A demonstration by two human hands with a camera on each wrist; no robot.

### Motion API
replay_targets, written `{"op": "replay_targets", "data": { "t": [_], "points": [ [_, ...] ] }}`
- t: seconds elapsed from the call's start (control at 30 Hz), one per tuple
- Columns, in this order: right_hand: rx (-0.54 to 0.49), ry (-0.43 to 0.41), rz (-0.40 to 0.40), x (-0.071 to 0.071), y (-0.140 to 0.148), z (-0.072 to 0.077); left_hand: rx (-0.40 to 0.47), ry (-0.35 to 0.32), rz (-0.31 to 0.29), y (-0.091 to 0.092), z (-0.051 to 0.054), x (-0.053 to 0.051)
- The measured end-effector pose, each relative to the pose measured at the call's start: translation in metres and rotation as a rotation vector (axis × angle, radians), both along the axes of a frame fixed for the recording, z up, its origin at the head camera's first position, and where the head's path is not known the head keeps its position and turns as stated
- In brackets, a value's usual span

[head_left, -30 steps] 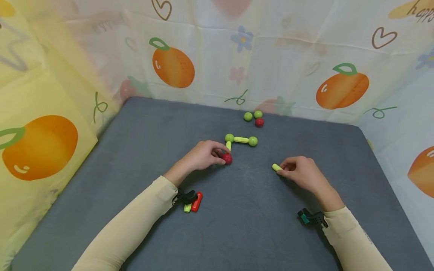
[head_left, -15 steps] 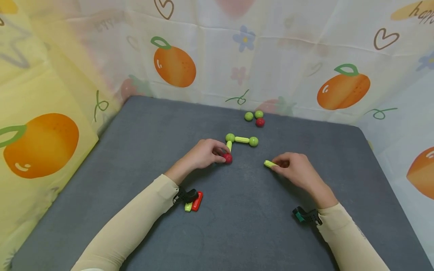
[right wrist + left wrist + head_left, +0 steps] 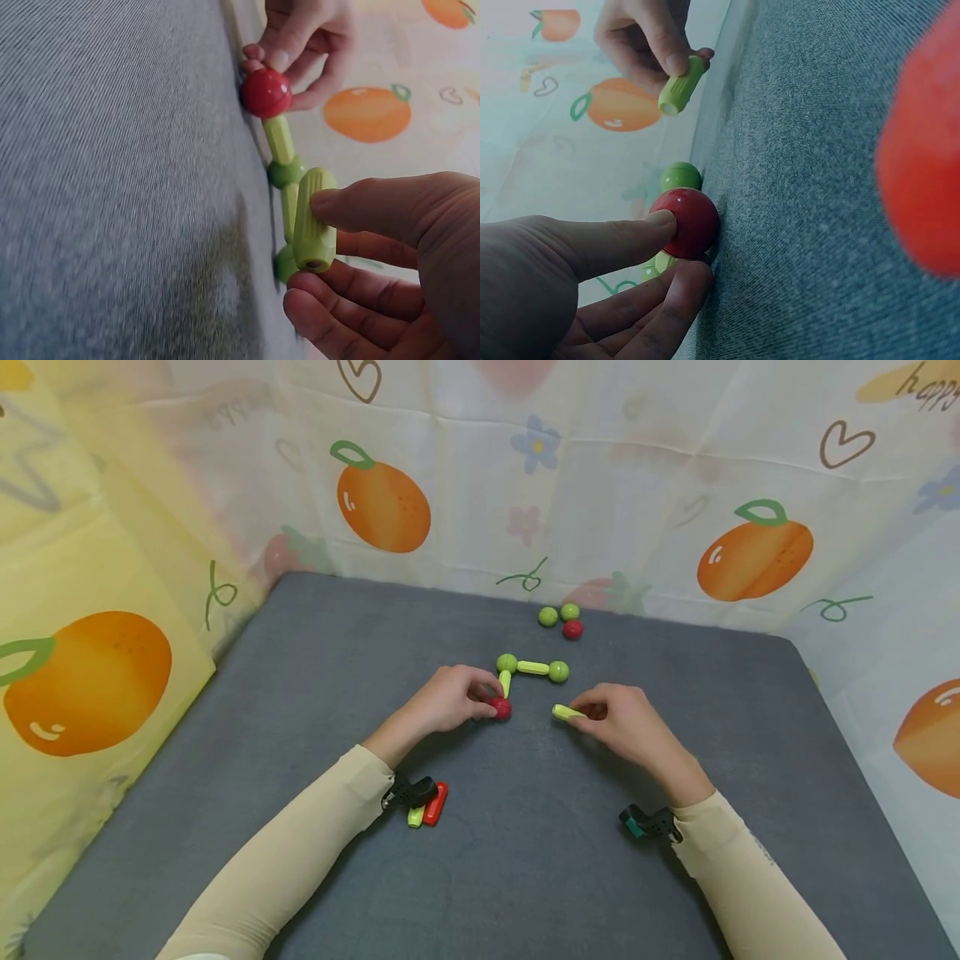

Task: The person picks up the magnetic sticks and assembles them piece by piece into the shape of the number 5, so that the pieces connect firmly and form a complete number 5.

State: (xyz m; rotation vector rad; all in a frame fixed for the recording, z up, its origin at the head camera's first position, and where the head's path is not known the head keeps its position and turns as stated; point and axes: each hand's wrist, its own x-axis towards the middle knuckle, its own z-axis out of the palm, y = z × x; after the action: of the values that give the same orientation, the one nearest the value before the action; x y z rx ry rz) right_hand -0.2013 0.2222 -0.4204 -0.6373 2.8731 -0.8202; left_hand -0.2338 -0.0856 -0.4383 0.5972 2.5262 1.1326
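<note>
My left hand (image 3: 448, 700) pinches a red ball (image 3: 687, 223) between thumb and fingers, low over the dark table. From that ball a yellow-green rod (image 3: 278, 140) runs to a green ball (image 3: 507, 663). A second yellow-green rod (image 3: 533, 668) links it to another green ball (image 3: 558, 672), forming a bent chain. To the right, my right hand (image 3: 622, 722) pinches a loose yellow-green rod (image 3: 315, 217). A hole shows in the rod's end in the right wrist view. The loose rod points toward the red ball, with a gap between them.
Two green balls (image 3: 548, 617) and a red ball (image 3: 573, 629) sit at the back of the table (image 3: 525, 860). A red rod (image 3: 435, 804) and a yellow-green rod (image 3: 416, 817) lie beside my left wrist, partly covered by its camera. A printed curtain hangs behind.
My right hand has moved left and slightly away from me, bringing the loose rod closer to the red ball. The left hand holds its place on the red ball.
</note>
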Motion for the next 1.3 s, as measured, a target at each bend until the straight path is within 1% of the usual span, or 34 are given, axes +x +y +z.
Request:
{"op": "replay_targets", "data": {
  "t": [0.27, 0.43, 0.67, 0.87, 1.3],
  "points": [
    [0.0, 0.009, 0.018, -0.002, -0.007, -0.001, 0.003, 0.024, -0.009, 0.0, -0.001, 0.0],
    [-0.005, 0.002, 0.028, -0.003, -0.01, -0.001, -0.006, 0.03, -0.015, -0.001, 0.001, 0.0],
    [-0.014, 0.009, 0.04, -0.005, -0.016, -0.003, -0.004, 0.052, -0.046, 0.001, 0.001, 0.0],
    [-0.037, -0.013, 0.057, -0.007, -0.023, -0.003, -0.011, 0.056, -0.044, 0.004, 0.002, 0.0],
    [0.004, -0.003, 0.081, -0.011, -0.036, -0.002, -0.029, 0.064, -0.036, 0.004, 0.002, -0.002]
  ]
}}
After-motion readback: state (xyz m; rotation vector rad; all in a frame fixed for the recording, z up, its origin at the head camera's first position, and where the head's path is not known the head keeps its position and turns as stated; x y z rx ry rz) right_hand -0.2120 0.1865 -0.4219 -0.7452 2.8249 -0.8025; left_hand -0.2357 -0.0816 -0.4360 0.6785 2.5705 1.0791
